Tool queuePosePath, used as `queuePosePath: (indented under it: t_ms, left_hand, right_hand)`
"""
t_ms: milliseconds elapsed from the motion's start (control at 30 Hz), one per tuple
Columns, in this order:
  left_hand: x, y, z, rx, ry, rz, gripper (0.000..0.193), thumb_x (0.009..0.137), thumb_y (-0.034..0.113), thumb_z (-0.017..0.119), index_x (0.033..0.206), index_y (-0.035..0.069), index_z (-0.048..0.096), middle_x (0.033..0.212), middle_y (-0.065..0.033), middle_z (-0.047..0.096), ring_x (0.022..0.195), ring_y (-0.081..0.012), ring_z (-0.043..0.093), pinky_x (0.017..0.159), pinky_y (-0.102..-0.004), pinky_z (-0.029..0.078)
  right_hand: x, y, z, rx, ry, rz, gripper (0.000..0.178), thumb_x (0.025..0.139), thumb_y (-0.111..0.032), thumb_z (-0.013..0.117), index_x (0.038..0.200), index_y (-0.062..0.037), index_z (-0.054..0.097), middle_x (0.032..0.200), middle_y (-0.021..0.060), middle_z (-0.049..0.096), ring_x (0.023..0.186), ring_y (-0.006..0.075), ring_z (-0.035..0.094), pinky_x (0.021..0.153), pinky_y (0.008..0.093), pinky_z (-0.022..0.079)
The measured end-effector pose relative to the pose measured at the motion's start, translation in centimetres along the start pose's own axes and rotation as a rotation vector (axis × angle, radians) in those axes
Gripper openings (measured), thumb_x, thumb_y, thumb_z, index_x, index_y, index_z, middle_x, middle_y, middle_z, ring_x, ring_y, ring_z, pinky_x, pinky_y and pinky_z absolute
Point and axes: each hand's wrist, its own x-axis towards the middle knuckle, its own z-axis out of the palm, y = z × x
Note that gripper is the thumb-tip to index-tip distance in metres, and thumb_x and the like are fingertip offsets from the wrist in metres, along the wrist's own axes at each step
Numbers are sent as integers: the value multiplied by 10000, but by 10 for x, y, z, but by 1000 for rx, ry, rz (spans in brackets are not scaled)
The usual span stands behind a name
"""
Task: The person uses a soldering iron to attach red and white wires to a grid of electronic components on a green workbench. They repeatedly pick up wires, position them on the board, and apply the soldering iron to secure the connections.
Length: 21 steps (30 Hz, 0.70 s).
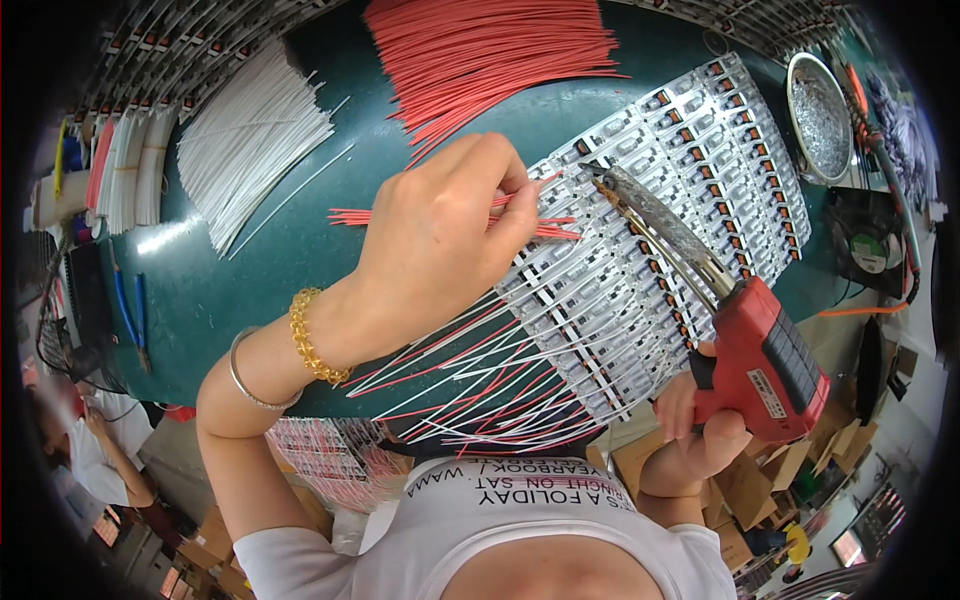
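Soldering seems in hand: the left hand (440, 225) pinches red wires (350, 217) at centre; the right hand (710, 435) grips a soldering gun (765, 370) toward four o'clock. The next move calls for steady aim at the panel (700, 150), two o'clock.

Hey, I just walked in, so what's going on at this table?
A person's left hand pinches some red wires at the edge of a set of small silvery parts in rows. The right hand grips a red soldering gun, its tip close to the pinched wire end; whether they touch is hard to tell. Loose white and red strands trail from the nearer rows. A red wire pile and a white wire pile lie on the green table.
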Motion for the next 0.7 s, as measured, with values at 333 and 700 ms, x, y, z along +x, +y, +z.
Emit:
queuePosePath:
  t_ms: [333,700]
  left_hand:
    - [3,8,-5,33,55,77,90,785,-28,674,783,-10,585,757,-103,575,655,-210,596,562,-298,472]
    - [4,11,12,144,29,135,102,760,-6,703,767,4,601,738,-78,575,592,-224,584,510,-315,453]
  right_hand:
    - [-7,0,-9,75,-20,40,878,853,-635,563,1254,120,361,473,-29,430,367,103,428,403,235,368]
    - [-12,1,-3,10,63,87,819,832,-653,579,1153,84,419,475,-23,440,370,105,435,400,236,374]
